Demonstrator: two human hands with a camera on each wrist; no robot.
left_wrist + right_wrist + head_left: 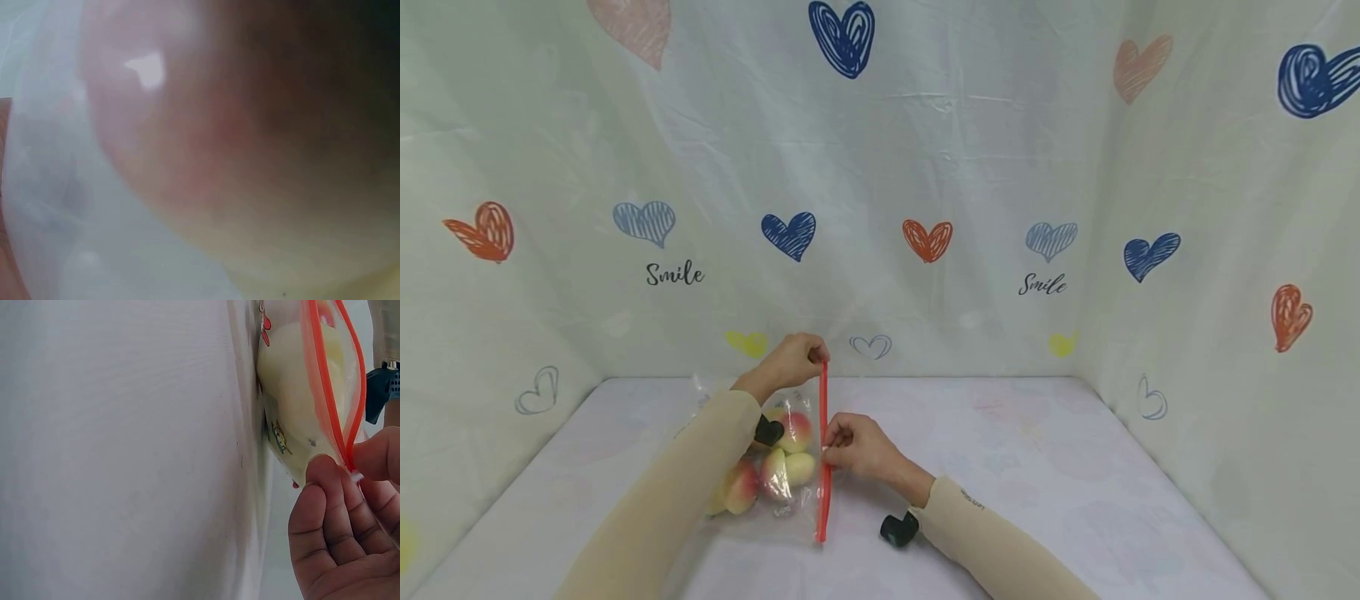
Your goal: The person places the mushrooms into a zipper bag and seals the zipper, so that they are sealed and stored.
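Note:
A clear zip bag point(801, 521) lies on the table with several yellow and red peach-like fruits point(741, 487) inside. Its red zip strip point(823, 517) runs along the right side. My left hand point(796, 360) pinches the far end of that strip, reaching over the bag. Around the strip's middle, my right hand point(859, 446) pinches a small white slider point(356, 477) between thumb and fingers. In the right wrist view the two red zip edges point(322, 375) stand apart beyond the slider. A blurred fruit point(187, 156) behind plastic fills most of the left wrist view.
The white table point(1000, 483) reaches back to a pale curtain point(970, 150) printed with hearts and the word Smile. Dark wrist cameras point(898, 529) sit at both sleeves. The left sleeve point(677, 475) covers part of the bag.

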